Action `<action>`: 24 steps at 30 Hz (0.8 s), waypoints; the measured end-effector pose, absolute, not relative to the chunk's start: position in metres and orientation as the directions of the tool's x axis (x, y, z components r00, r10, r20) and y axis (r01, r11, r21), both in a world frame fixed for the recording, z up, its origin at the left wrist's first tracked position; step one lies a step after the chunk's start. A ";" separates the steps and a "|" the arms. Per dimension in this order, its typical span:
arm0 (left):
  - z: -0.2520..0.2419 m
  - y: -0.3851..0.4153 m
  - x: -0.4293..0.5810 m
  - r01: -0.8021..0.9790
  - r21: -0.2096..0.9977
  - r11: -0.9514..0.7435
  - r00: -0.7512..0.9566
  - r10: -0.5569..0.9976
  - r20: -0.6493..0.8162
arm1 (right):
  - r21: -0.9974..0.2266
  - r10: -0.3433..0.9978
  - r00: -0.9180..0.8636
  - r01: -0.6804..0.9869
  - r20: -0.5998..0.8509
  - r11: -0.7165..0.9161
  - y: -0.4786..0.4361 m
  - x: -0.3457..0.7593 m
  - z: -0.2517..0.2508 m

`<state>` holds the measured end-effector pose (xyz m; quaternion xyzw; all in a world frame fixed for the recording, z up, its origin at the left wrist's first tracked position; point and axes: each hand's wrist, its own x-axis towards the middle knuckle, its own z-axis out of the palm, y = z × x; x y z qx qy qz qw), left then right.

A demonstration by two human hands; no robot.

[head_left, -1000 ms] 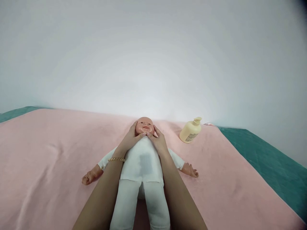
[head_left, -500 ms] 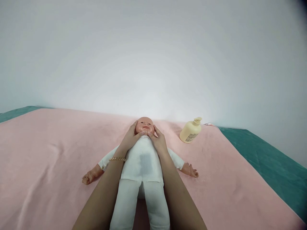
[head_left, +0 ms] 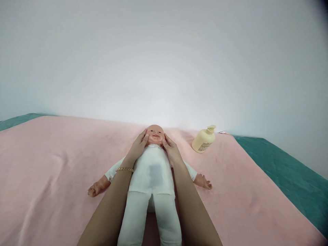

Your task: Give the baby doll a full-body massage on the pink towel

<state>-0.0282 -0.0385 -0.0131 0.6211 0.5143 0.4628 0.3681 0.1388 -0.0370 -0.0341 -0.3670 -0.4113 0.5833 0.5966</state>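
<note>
A baby doll [head_left: 153,164] with a white cloth body lies on its back, its head at the far end and its legs toward me. My left hand [head_left: 138,146] cups one side of the doll's head, thumb along the cheek. On the opposite side my right hand [head_left: 173,150] curves around the head in the same way, its thumb by the jaw. Both hands' fingertips are partly hidden beside the head. A gold chain bracelet [head_left: 124,169] circles my left wrist. The doll's arms spread outward, partly covered by my forearms.
A pale yellow pump bottle [head_left: 204,139] stands to the right of the doll's head. Under everything lies a pink blanket [head_left: 51,164], over a green surface [head_left: 287,167] that shows at both sides. A plain pale wall [head_left: 164,61] rises behind.
Both thumbs have moved apart, from under the doll's chin out to the sides of its cheeks and jaw. My right hand has shifted slightly right. The doll and bottle stay in place.
</note>
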 end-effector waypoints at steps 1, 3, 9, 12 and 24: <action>-0.013 -0.039 -0.028 0.292 0.938 -0.189 0.031 0.982 0.188 | -0.916 0.998 -0.024 -0.398 0.066 0.051 -0.036 0.139 -0.035; -0.011 -0.039 -0.028 0.286 0.942 -0.176 0.018 0.984 0.178 | -0.912 0.997 -0.038 -0.408 0.068 0.046 -0.035 0.140 -0.038; -0.009 -0.040 -0.027 0.290 0.939 -0.185 0.022 0.982 0.187 | -0.900 0.998 -0.038 -0.434 0.059 0.037 -0.031 0.140 -0.042; -0.010 -0.040 -0.027 0.284 0.938 -0.199 0.042 0.980 0.195 | -0.940 0.997 -0.019 -0.335 0.069 0.058 -0.034 0.139 -0.034; -0.024 -0.034 -0.025 0.147 0.961 -0.236 0.087 0.970 0.225 | -0.997 0.992 0.097 -0.019 0.075 0.077 -0.046 0.131 -0.016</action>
